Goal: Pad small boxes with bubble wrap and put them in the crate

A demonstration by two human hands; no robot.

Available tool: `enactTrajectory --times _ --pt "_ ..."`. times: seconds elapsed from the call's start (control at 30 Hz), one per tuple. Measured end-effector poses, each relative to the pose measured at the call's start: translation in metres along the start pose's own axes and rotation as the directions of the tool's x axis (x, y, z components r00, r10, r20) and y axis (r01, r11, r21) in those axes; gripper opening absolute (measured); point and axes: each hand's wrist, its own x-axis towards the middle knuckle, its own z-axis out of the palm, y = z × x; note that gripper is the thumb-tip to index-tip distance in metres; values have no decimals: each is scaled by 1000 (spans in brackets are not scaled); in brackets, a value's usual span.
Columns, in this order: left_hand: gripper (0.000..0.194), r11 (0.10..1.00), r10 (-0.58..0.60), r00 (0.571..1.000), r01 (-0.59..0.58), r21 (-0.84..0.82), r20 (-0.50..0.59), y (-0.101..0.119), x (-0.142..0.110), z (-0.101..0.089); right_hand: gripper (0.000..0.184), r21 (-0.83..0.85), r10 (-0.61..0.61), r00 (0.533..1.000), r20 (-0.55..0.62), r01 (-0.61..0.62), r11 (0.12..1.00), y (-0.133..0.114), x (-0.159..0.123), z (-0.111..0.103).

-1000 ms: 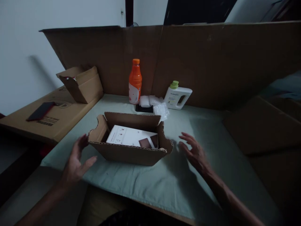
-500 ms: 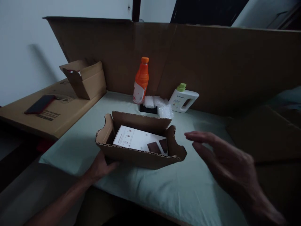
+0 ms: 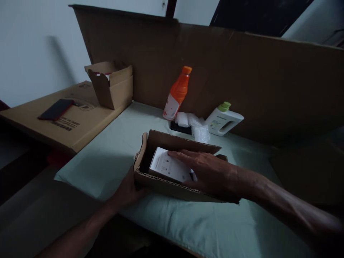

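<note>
An open cardboard box [image 3: 172, 191] stands on the pale green cloth in front of me, with a white printed carton [image 3: 172, 166] inside it. My left hand [image 3: 131, 190] holds the cardboard box at its near left corner, thumb along the front wall; its other fingers are mostly hidden. From the right, my right hand [image 3: 204, 166] reaches over the box's right end, which it partly covers. Its fingers stretch out over the carton's top, and its thumb is by the near side. The carton's right part is hidden beneath this hand.
Behind the box stand an orange bottle [image 3: 177, 95], white bubble wrap [image 3: 199, 129], a black flat object [image 3: 180, 128] and a white jug with a green cap [image 3: 224, 120]. Left, a large flat carton [image 3: 72, 138] bears another open box [image 3: 118, 89] and a dark flat item [image 3: 56, 109]. Cardboard walls the back.
My right hand has moved left from beside the cardboard box onto the white carton. My left hand stays at the box's left corner. The view has shifted and tilted.
</note>
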Motion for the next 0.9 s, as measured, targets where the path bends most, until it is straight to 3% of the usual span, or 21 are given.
enactTrajectory --times 0.23,0.33,0.47,0.57,0.63,0.7,0.73,0.77,0.8,0.9 --pt "83 997 -17 1000 18 -69 10 -2 0 2 79 185 -121 990 -72 133 974 -6 18 8" --pt "79 994 -96 995 95 -56 -19 -4 -2 2 76 223 -166 985 -54 174 959 -7 28 9" --pt "70 980 -196 980 195 -48 -35 -4 -5 1 52 227 -178 979 -96 196 954 -12 13 -10" --pt "67 984 -176 981 178 11 -80 -2 -6 0 34 179 -87 940 -331 153 972 -11 -30 -32" --pt "64 982 -170 980 177 67 -100 -1 -6 -1 30 175 68 820 -569 39 984 -1 -68 -35" --pt "60 980 -158 980 171 102 -122 -2 -6 -1 26 280 280 647 -709 -107 954 16 -104 -17" --pt "58 981 -144 981 159 113 -132 -2 -5 0 25 382 403 588 -701 -168 909 25 -119 0" --pt "56 982 -126 981 144 124 -144 -4 -5 0 26 488 502 573 -648 -194 851 34 -130 22" --pt "55 982 -107 982 129 139 -156 -5 -5 0 29 578 573 580 -579 -203 791 41 -138 47" --pt "52 971 -81 982 117 210 -171 -10 -7 -1 46 711 589 727 -352 -201 674 44 -138 124"
